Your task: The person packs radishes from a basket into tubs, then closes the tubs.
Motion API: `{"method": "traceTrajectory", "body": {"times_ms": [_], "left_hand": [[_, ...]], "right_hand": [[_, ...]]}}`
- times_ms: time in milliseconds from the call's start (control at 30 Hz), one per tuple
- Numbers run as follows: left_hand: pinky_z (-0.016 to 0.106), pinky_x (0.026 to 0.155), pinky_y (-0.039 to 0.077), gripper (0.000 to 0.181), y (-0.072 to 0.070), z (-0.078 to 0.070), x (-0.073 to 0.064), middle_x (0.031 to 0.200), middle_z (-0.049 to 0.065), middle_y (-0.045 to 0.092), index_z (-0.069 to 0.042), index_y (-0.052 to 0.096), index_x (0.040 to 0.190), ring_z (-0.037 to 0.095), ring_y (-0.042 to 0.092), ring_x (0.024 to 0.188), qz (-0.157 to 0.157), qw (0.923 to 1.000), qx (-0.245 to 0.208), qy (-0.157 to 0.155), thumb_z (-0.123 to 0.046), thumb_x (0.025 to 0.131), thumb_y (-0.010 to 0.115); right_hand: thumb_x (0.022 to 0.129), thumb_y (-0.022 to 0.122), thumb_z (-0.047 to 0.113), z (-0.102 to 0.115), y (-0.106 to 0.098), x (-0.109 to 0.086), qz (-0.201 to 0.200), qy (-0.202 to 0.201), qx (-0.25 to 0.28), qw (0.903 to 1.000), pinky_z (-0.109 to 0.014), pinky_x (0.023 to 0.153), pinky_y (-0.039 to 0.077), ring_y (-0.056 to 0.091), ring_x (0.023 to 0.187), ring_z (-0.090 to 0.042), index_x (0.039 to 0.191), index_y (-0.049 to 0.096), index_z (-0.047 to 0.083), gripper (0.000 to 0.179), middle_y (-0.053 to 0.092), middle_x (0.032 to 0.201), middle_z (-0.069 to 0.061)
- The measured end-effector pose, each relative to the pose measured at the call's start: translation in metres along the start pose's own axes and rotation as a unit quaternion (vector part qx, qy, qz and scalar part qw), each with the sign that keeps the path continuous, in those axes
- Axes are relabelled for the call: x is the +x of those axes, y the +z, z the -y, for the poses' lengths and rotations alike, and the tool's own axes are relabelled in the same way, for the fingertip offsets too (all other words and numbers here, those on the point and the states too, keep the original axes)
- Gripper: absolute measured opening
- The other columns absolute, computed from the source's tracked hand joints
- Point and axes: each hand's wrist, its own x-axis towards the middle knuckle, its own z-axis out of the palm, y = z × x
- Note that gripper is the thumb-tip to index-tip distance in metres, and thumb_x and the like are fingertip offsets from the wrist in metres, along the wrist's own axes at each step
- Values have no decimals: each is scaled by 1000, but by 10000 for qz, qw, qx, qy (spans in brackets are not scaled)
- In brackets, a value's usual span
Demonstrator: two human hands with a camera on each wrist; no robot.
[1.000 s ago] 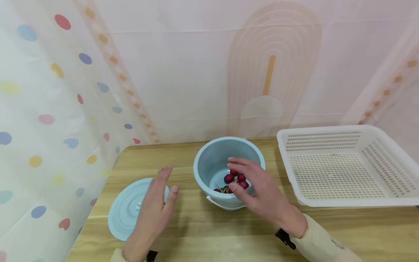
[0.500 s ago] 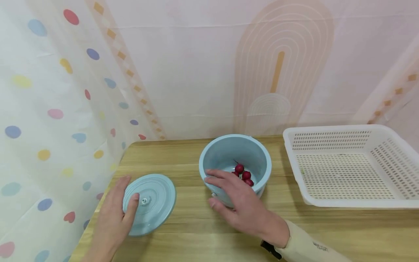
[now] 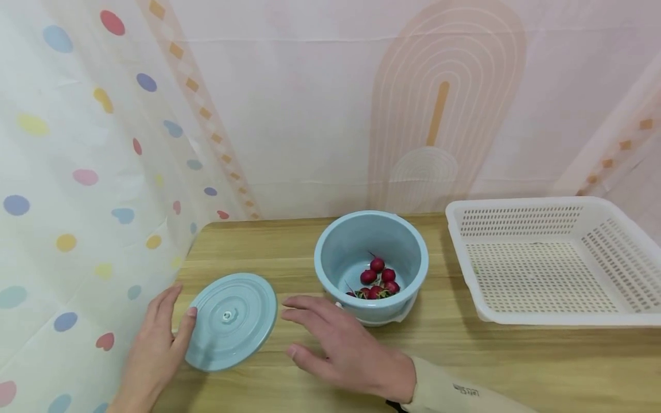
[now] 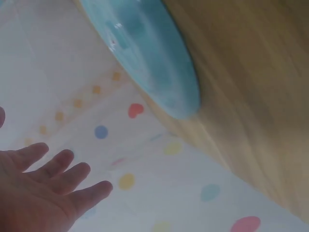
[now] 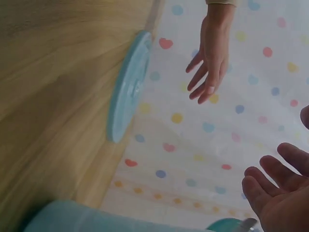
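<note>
A round light-blue lid [image 3: 232, 321] with a small knob at its centre lies on the table, left of the bucket. My left hand [image 3: 157, 341] hovers at the lid's left edge, fingers spread and holding nothing; the left wrist view shows it apart from the lid [image 4: 149, 58]. Between the lid and the bucket is my right hand [image 3: 343, 350], its fingers loosely extended toward the lid, with nothing in them. The light-blue bucket [image 3: 330, 269] stands upright, its white handle folded down at the front. Several red radishes [image 3: 377, 265] with stems lie on its bottom.
A white perforated plastic basket [image 3: 547, 275] stands on the right of the wooden table [image 3: 268, 246]. Behind and to the left hangs a patterned curtain [image 3: 310, 115] that borders the table's edges.
My left hand has moved left from over the lid to beside its edge. The right hand has come away from above the bucket, down and left toward the lid.
</note>
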Motion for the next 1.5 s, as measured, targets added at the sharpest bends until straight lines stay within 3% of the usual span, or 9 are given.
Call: {"method": "traceTrajectory", "body": {"times_ms": [133, 267, 433, 633, 867, 1033, 1200, 1367, 1500], "left_hand": [[72, 100, 36, 60, 2, 13, 1, 152, 32, 39, 3, 35, 157, 57, 44, 130, 179, 9998, 53, 11, -28, 108, 52], [74, 99, 35, 63, 4, 25, 1, 151, 36, 37, 7, 32, 156, 61, 42, 129, 520, 9983, 218, -130, -31, 109, 49], [75, 97, 36, 69, 8, 40, 3, 148, 40, 36, 11, 28, 155, 64, 43, 125, 1044, 9931, 410, -340, -37, 110, 47], [75, 106, 30, 76, 12, 55, 10, 152, 46, 28, 18, 24, 154, 66, 31, 136, 1655, 9852, 248, -365, -40, 110, 46], [76, 107, 30, 83, 13, 66, 17, 149, 52, 24, 24, 23, 150, 68, 27, 136, 2460, 9670, 330, -570, -45, 109, 44], [73, 108, 33, 90, 14, 71, 19, 150, 50, 23, 26, 21, 149, 67, 28, 136, 2982, 9492, 515, -860, -52, 108, 42], [72, 107, 35, 91, 15, 72, 18, 149, 49, 26, 27, 22, 147, 66, 32, 135, 3058, 9460, 586, -899, -52, 108, 43], [70, 105, 40, 88, 16, 69, 19, 146, 48, 32, 29, 25, 145, 65, 38, 131, 2978, 9481, 686, -876, -49, 109, 43], [69, 103, 42, 87, 17, 67, 19, 144, 48, 35, 28, 27, 145, 64, 40, 130, 3024, 9456, 751, -936, -49, 109, 43]], "right_hand": [[109, 49, 41, -2, 10, 5, 269, 389, -36, 9989, -38, 117, 39, 40, 147, -14, 151, 50, 14, 50, 45, 158, 0], [109, 48, 42, -7, 23, 12, 523, 719, 44, 9960, -39, 117, 39, 40, 147, -15, 152, 49, 14, 51, 45, 160, 0], [109, 45, 45, -12, 39, 19, 903, 1289, 417, 9867, -40, 119, 36, 39, 148, -17, 153, 49, 14, 54, 41, 162, 0], [108, 45, 48, -20, 59, 27, 1148, 1778, 601, 9755, -37, 119, 36, 40, 148, -19, 154, 47, 12, 59, 42, 162, -4], [106, 52, 44, -26, 82, 40, 1258, 2215, 966, 9622, -32, 116, 38, 43, 145, -17, 155, 44, 5, 63, 45, 159, -11], [105, 54, 43, -31, 93, 47, 1330, 2643, 1131, 9485, -29, 111, 44, 49, 139, -12, 152, 48, 4, 61, 53, 152, -5], [103, 56, 42, -35, 99, 50, 1296, 2985, 1135, 9387, -28, 110, 45, 53, 134, -13, 150, 50, 2, 62, 58, 147, -5], [102, 57, 41, -37, 104, 52, 1260, 3106, 1139, 9352, -28, 108, 46, 55, 132, -14, 150, 50, 1, 62, 59, 146, -7], [102, 57, 42, -39, 107, 54, 1312, 3223, 1014, 9320, -29, 108, 46, 56, 132, -16, 150, 49, -1, 65, 59, 146, -9]]}}
